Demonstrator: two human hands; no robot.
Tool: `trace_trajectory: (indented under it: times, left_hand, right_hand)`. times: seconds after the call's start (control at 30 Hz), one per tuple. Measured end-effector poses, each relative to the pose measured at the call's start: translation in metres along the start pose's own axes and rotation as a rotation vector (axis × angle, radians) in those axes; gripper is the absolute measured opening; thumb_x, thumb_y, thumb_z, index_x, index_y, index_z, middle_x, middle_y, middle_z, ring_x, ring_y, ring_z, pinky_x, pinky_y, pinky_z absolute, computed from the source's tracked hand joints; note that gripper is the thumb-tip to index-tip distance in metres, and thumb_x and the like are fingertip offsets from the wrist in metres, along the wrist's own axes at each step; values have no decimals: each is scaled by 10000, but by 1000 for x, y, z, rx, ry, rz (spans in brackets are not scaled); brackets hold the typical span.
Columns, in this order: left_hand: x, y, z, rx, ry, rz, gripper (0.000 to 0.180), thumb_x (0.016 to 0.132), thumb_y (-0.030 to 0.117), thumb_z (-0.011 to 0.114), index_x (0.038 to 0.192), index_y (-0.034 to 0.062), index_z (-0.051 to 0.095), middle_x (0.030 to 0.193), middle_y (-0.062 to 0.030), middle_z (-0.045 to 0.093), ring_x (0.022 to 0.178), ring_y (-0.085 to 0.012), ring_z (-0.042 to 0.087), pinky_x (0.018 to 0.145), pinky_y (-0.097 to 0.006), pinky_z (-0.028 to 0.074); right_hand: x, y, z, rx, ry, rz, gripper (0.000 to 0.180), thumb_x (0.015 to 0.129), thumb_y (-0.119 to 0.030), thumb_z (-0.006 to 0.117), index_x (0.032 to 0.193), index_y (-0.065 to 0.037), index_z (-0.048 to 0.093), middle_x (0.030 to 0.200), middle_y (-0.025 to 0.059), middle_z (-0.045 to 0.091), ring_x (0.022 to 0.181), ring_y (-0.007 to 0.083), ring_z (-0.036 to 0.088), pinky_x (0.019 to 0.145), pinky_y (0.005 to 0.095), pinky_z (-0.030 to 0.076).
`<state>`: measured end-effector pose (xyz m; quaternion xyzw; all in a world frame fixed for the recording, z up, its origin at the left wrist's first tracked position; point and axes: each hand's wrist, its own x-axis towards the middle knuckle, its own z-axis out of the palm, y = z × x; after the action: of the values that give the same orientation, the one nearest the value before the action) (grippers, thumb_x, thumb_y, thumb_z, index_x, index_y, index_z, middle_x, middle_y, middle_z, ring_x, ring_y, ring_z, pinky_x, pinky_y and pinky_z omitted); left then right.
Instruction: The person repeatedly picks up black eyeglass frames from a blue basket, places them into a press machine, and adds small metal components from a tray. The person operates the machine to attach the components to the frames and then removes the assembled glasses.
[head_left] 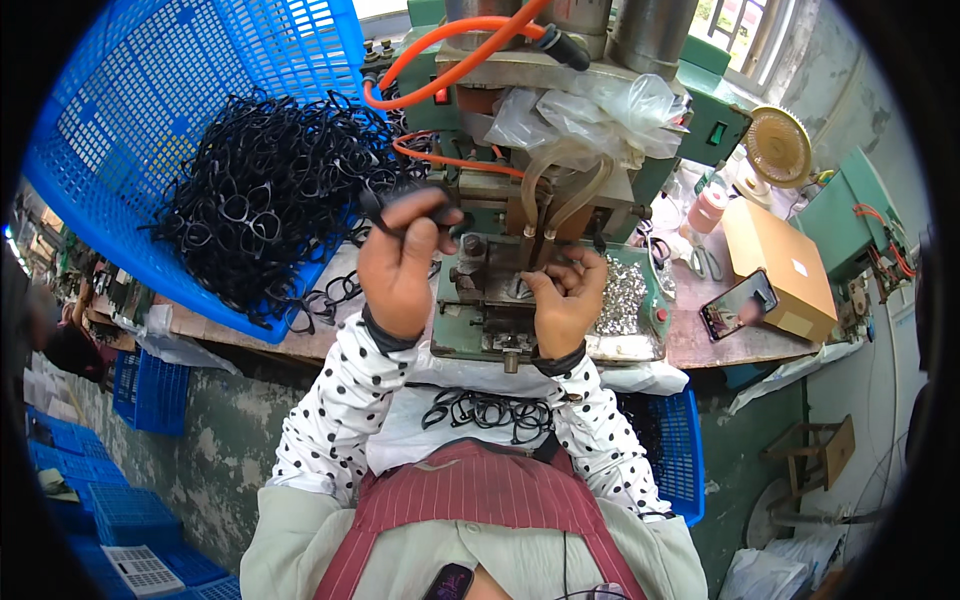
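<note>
In the head view, the left hand (400, 262) is raised and grasps a black glasses frame (385, 205) between its fingers. Just behind and left of this hand, a tilted blue basket (120, 130) holds a big heap of black frames (270, 180). The right hand (565, 295) rests curled on the green machine (500, 310); whether it pinches something, I cannot tell. Right beside it lies a pile of small silver metal parts (622, 295). Further right are a phone (738, 303) and a cardboard box (780, 265).

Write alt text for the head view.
The left hand lifts a black eyeglass frame while the right hand rests at a small green press. A blue crate of black frames tilts at left.
</note>
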<state>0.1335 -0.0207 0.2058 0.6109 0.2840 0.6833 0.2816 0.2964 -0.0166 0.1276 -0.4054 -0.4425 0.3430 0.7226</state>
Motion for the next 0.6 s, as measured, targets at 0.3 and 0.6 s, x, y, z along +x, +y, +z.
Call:
trace_trajectory:
  times: [0.3, 0.6]
  left_hand:
    - [-59, -41, 20, 368, -689, 579, 517, 731, 11, 697, 1235, 26, 582, 1224, -167, 594, 1027, -321, 615, 907, -440, 506]
    - [-60, -45, 24, 339, -707, 576, 449, 781, 41, 675, 1221, 16, 588, 1230, -169, 597, 996, -337, 620, 890, -445, 514]
  right_hand:
    - [43, 8, -60, -390, 85, -162, 355, 751, 12, 720, 1077, -30, 588, 863, 96, 682, 777, 180, 653, 700, 300, 508]
    - [42, 54, -151, -1409, -33, -271, 196, 727, -226, 767, 903, -159, 710, 979, 37, 665, 1021, 285, 560, 868, 413, 413]
